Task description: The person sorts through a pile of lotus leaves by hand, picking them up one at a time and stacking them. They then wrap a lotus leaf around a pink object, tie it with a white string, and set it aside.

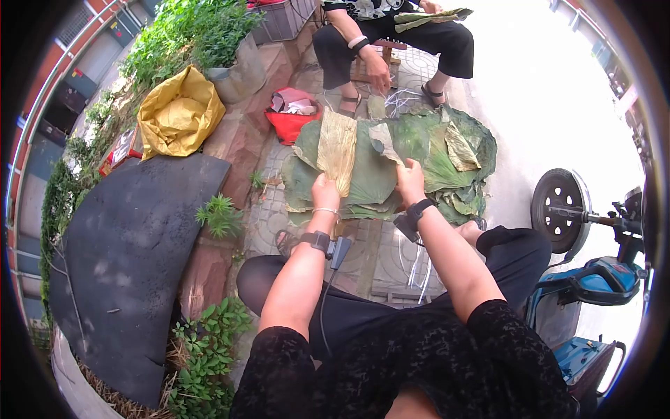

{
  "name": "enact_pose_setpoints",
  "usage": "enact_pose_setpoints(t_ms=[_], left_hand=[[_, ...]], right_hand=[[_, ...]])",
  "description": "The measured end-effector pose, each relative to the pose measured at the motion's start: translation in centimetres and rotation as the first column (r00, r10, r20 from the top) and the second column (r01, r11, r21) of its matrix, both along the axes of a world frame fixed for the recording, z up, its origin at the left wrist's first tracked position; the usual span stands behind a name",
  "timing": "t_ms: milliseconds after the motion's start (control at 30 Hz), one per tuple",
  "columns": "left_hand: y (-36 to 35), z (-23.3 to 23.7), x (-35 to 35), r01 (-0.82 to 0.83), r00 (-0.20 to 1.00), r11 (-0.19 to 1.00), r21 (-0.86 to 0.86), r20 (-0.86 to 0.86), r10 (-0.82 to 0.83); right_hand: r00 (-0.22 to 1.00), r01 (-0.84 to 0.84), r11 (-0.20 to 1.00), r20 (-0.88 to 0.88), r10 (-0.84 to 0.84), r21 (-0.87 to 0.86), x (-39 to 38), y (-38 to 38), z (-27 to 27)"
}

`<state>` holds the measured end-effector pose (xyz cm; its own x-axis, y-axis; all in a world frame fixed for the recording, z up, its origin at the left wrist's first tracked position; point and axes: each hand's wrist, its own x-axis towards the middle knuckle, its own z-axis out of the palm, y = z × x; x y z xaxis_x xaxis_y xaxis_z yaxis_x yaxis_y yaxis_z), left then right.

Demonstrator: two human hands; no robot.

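Note:
A wide stack of large green leaves (433, 150) lies in front of me at knee height. My left hand (325, 193) grips the lower end of a pale yellow folded leaf (337, 146), which lies over the left part of the stack. My right hand (410, 180) is closed on the edge of a green leaf (373, 171) near the middle; its grey-green upper corner is curled over. Another pale folded piece (460, 148) rests on the right part of the stack. Both my wrists carry dark straps with small devices.
Opposite me sits a person (377, 70), one hand low near white strips (399, 103), the other holding folded leaves (433, 19). A red bag (293, 129), yellow sack (180, 115) and dark sheet (132, 258) are at the left. A wheel (560, 211) and blue vehicle (593, 283) stand right.

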<state>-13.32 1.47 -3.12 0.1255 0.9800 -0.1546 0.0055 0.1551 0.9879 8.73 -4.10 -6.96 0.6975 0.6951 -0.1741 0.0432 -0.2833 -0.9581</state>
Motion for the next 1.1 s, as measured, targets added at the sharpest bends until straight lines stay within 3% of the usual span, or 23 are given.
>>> enact_pose_setpoints(t_ms=[33,100,133,167,200,233,267,300,333,400,433,533,567,633,667,767,867,933,1033,1100], left_hand=[[-0.1,0.2,0.1,0.019,1.0,1.0,-0.022,0.008,-0.019],[-0.3,0.6,0.5,0.06,0.998,0.996,-0.062,0.025,-0.059],[-0.7,1.4,0.7,0.071,0.997,0.997,-0.044,-0.009,-0.072],[-1.3,2.2,0.9,0.083,0.996,0.996,-0.026,-0.041,-0.084],[-1.7,2.7,1.0,0.094,0.993,0.996,-0.008,-0.074,-0.094],[-1.5,2.2,1.1,0.11,0.988,0.994,-0.01,-0.104,-0.11],[-1.3,1.6,1.2,0.125,0.983,0.992,-0.014,-0.135,-0.125],[-1.2,1.1,1.4,0.138,0.977,0.99,-0.022,-0.162,-0.14],[-1.6,1.9,1.5,0.138,0.979,0.99,-0.013,-0.151,-0.139],[-2.1,2.1,1.7,0.17,0.97,0.985,-0.013,-0.177,-0.17],[-2.2,2.2,1.8,0.189,0.963,0.982,-0.006,-0.193,-0.186],[-2.8,3.0,1.8,0.375,0.711,0.918,0.131,-0.676,-0.194],[-3.1,2.9,2.0,0.414,0.651,0.877,0.244,-0.753,-0.098],[-4.2,3.7,2.2,0.504,0.531,0.746,0.435,-0.838,0.13],[-4.3,4.1,2.1,0.572,0.444,0.758,0.313,-0.895,0.035],[-3.9,2.9,2.8,0.621,0.512,0.647,0.444,-0.854,0.094],[-4.1,2.5,3.6,0.72,0.454,0.607,0.337,-0.89,-0.044],[-4.1,2.4,4.0,0.735,0.438,0.59,0.335,-0.898,-0.036],[-4.0,2.3,4.3,0.749,0.414,0.573,0.332,-0.91,-0.014],[-4.3,3.0,4.7,0.753,0.371,0.583,0.305,-0.929,0.007]], right_hand=[[0.972,-0.004,0.999,0.236,0.015,-0.047,0.8,0.2,-0.3],[0.917,-0.026,1.0,0.397,0.027,-0.008,2.5,0.8,-0.3],[0.986,-0.021,0.982,0.16,0.052,-0.19,3.4,1.0,1.7],[0.99,0.095,0.975,-0.085,-0.114,-0.201,3.4,0.6,3.2],[0.962,0.168,0.952,-0.171,-0.215,-0.255,3.8,0.4,3.6],[0.957,0.258,0.922,-0.054,-0.285,-0.289,4.7,0.5,2.9],[0.914,0.403,0.869,0.179,-0.364,-0.289,5.1,0.8,1.9],[0.805,0.513,0.841,0.435,-0.404,-0.169,4.6,0.8,2.5],[0.681,0.516,0.857,0.602,-0.417,0.01,3.8,0.6,3.7],[0.706,0.036,0.988,0.696,-0.131,0.149,0.5,-1.2,9.3],[0.665,-0.218,0.956,0.747,-0.003,0.197,-0.4,-1.6,10.4],[0.35,-0.49,0.857,0.865,0.36,-0.159,-1.9,-1.8,6.0],[0.422,-0.5,0.821,0.751,0.508,-0.274,-2.1,-2.0,4.2],[0.428,-0.491,0.836,0.769,0.475,-0.244,-2.5,-2.9,4.5],[0.428,-0.492,0.838,0.773,0.468,-0.235,-2.5,-2.7,4.5],[0.424,-0.499,0.831,0.768,0.481,-0.245,-2.5,-3.1,3.9],[0.439,-0.511,0.824,0.75,0.495,-0.245,-1.8,-2.7,3.9],[0.489,-0.518,0.833,0.731,0.475,-0.194,-1.5,-2.6,3.4],[0.714,-0.554,0.832,0.496,0.495,-0.033,0.3,-1.5,1.9],[0.871,-0.484,0.861,0.182,0.457,0.154,1.0,-0.6,1.4]])
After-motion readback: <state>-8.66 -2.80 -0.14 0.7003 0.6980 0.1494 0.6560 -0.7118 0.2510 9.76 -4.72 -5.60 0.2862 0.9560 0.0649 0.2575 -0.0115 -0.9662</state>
